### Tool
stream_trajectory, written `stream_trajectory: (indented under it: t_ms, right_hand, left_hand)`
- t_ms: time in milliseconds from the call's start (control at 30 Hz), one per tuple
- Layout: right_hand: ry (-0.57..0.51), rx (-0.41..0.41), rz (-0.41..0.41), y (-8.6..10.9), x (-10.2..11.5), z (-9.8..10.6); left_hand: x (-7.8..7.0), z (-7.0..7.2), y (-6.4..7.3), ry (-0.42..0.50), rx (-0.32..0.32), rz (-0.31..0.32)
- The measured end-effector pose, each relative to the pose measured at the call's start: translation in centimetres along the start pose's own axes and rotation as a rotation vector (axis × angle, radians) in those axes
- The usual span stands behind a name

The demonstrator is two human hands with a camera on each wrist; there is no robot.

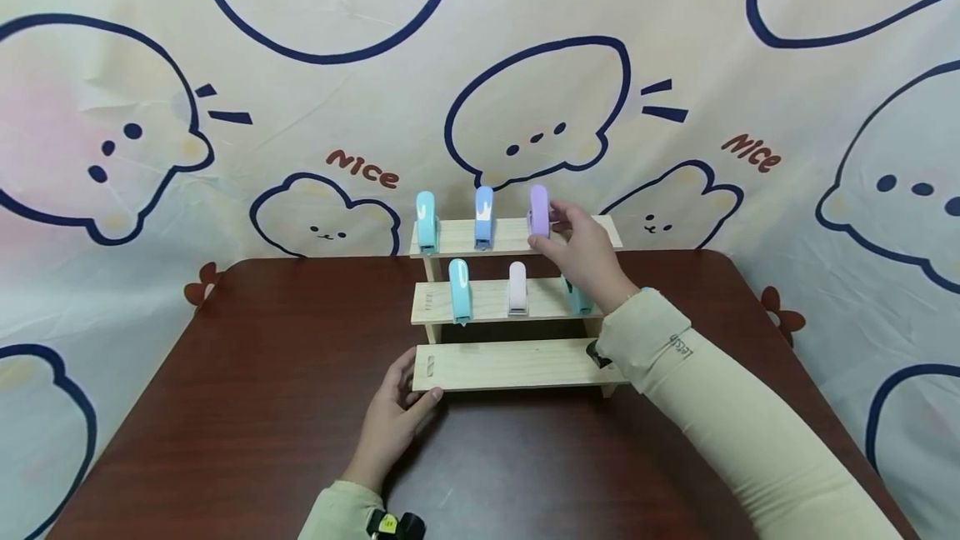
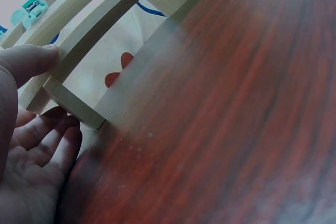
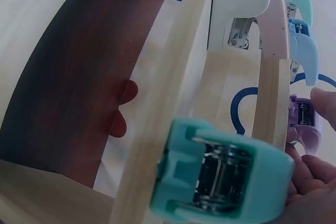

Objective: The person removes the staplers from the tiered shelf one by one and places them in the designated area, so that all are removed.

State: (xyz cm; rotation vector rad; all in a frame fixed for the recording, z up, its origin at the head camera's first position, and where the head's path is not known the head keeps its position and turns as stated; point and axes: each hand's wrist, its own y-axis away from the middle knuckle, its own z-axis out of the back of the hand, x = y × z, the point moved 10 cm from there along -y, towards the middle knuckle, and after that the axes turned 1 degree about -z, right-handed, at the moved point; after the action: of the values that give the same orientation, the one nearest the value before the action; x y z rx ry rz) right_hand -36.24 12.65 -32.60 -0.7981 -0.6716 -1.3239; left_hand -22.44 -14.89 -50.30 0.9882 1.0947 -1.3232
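Observation:
In the head view my right hand (image 1: pixel 583 255) pinches a purple stapler (image 1: pixel 538 211) at the top tier of a wooden three-step rack (image 1: pixel 517 365). The right wrist view shows the purple stapler (image 3: pixel 304 124) between thumb and fingers. My left hand (image 1: pixel 393 411) grips the left end of the rack's lowest board, thumb at the front edge. A teal stapler (image 1: pixel 427 222) and a blue stapler (image 1: pixel 483 219) stand upright on the top board. On the middle board are a turquoise stapler (image 1: pixel 460 290), a pale one (image 1: pixel 517 288) and a teal one (image 1: pixel 577 297), partly hidden by my right arm.
The rack stands on a dark red-brown wooden table (image 1: pixel 300 373). Behind and beside it hangs a pale cloth (image 1: pixel 337 107) printed with cartoon bears. My right sleeve (image 1: pixel 742 423) crosses over the right end of the rack.

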Motion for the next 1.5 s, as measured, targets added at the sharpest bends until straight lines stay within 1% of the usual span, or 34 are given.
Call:
stream_trajectory:
  t_ms: [233, 433, 633, 833, 967, 1100, 1300, 1400, 1500]
  right_hand:
    - [-0.023, -0.017, -0.008, -0.3, -0.2, 0.2]
    - [-0.058, -0.013, -0.023, -0.5, -0.3, 0.2]
    - [-0.112, -0.027, -0.022, -0.3, -0.8, 1.0]
    - [-0.155, -0.020, -0.030, 0.2, -1.5, 1.9]
    - [-0.147, -0.035, -0.022, 0.7, -1.9, 3.0]
    - [-0.135, -0.065, 0.004, 1.6, -2.3, 4.5]
    - [-0.072, -0.105, 0.038, 2.9, -3.2, 6.8]
    - [-0.038, -0.126, 0.038, 3.4, -3.8, 7.9]
    - [-0.005, -0.149, 0.018, 3.8, -4.6, 9.1]
  left_hand:
    - [-0.2, -0.1, 0.0, 0.003, 0.007, -0.002]
    - [-0.1, -0.1, 0.0, 0.005, 0.006, 0.000]
    - [0.0, 0.1, 0.0, -0.004, -0.002, 0.004]
    - [0.0, 0.1, 0.1, -0.004, -0.005, 0.010]
    - [0.0, 0.0, 0.1, 0.007, -0.004, 0.008]
    - [-0.2, 0.0, 0.1, 0.010, -0.006, -0.002]
    - [-0.1, -0.1, 0.1, 0.005, 0.000, -0.003]
    - [-0.1, -0.1, 0.1, 0.002, 0.002, -0.012]
    - [-0.2, 0.0, 0.0, 0.001, -0.002, -0.018]
